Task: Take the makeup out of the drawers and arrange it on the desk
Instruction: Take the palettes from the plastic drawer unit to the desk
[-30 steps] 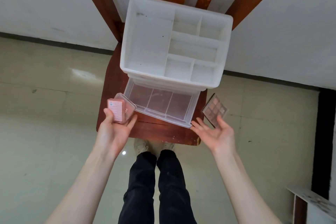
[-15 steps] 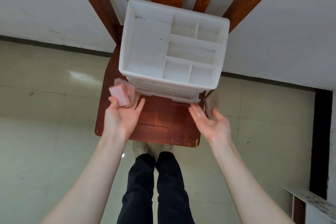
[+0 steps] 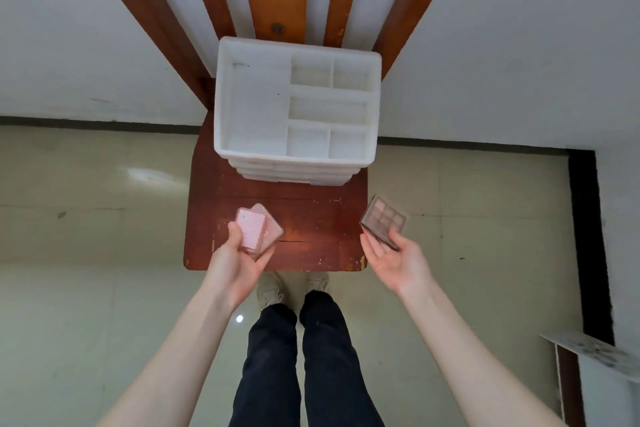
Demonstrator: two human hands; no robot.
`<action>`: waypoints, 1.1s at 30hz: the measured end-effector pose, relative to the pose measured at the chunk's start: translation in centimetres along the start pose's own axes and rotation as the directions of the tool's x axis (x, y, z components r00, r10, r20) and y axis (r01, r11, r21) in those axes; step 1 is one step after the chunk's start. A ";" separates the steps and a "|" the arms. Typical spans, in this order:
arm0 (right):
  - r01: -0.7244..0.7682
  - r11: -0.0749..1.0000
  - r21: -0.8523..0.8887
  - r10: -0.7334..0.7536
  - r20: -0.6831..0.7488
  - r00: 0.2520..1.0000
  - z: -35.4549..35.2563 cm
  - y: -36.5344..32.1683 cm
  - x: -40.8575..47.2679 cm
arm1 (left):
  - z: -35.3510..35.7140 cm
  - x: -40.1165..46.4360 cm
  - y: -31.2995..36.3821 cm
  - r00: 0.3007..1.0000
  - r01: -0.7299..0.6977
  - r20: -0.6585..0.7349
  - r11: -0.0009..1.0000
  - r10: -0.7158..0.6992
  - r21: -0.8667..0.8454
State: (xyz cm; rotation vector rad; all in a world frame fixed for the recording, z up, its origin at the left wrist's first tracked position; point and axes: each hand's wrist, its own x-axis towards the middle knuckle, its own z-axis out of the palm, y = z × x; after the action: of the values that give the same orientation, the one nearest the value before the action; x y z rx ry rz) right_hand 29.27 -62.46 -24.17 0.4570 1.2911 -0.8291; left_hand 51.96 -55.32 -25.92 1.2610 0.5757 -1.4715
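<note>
While the left hand (image 3: 239, 263) clasps two pink makeup compacts (image 3: 258, 230) over the red-brown wooden table (image 3: 311, 239) at seven o'clock, the right hand (image 3: 398, 258) pinches a brown eyeshadow palette (image 3: 382, 220) past its four-o'clock edge, so the left is nearer to setting down.

Two makeup pieces in my hands, drawers shut ahead.

My left hand (image 3: 239, 262) grips a flat pink rectangular makeup case (image 3: 258, 230) with a clear lid, tilted; my right hand (image 3: 394, 258) holds a square clear-cased eyeshadow palette (image 3: 383, 218) of brown and pink pans, face up. Beyond both grips stands the white plastic drawer organiser (image 3: 298, 111), drawers closed, top compartments bare.
</note>
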 end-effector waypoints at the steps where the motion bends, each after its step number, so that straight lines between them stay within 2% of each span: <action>1: 0.019 0.999 -0.036 -0.020 -0.016 1.000 -0.7 -0.1 -1.1 | 0.3 -1.1 -0.3 1.000 0.012 0.000 0.999 -0.012 0.044; 4: 0.118 0.978 -0.171 -0.120 0.003 0.993 -2.5 -0.6 -4.7 | 1.5 -4.2 -0.7 1.000 -0.009 0.011 0.987 0.007 0.160; 7: 0.265 0.944 -0.198 -0.254 0.080 0.964 -3.9 -1.3 -8.8 | 3.6 -7.5 -0.9 0.993 -0.039 0.115 0.929 -0.004 0.368; 9: 0.347 0.928 -0.137 -0.336 0.098 0.937 -5.2 -1.4 -11.7 | 5.3 -9.9 -1.1 0.976 -0.084 0.217 0.849 -0.037 0.522; 13: 0.468 0.883 0.032 -0.469 0.065 0.881 -9.3 0.0 -17.4 | 8.7 -14.8 -2.7 0.884 -0.211 0.427 0.652 -0.191 0.728; 17: 0.584 0.806 0.098 -0.583 -0.048 0.811 -15.4 1.2 -23.4 | 11.5 -19.7 -7.2 0.828 -0.264 0.452 0.482 -0.330 0.836; 20: 0.703 0.701 0.120 -0.683 -0.170 0.710 -21.5 1.4 -28.6 | 13.1 -23.6 -13.0 0.784 -0.336 0.469 0.356 -0.408 0.872; 24: 0.819 0.537 0.202 -0.742 -0.348 0.572 -31.1 3.3 -35.5 | 12.6 -29.9 -22.4 0.673 -0.432 0.459 0.196 -0.580 0.880; 27: 0.864 0.414 0.287 -0.709 -0.494 0.504 -38.4 6.1 -39.4 | 11.2 -34.7 -30.3 0.579 -0.508 0.421 0.094 -0.699 0.856; 30: 0.893 0.294 0.340 -0.653 -0.611 0.448 -45.7 9.3 -42.8 | 9.5 -40.3 -39.2 0.480 -0.577 0.388 0.050 -0.787 0.815; 33: 0.930 0.171 0.326 -0.599 -0.715 0.361 -53.4 12.6 -46.9 | 6.1 -46.6 -48.1 0.330 -0.638 0.324 0.043 -0.887 0.768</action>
State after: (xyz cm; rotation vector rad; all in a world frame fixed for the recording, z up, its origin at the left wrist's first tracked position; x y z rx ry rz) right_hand 1.37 -3.05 5.80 0.5666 1.5944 -2.3744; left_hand 0.06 -26.61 5.69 0.7207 -1.7565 -2.6684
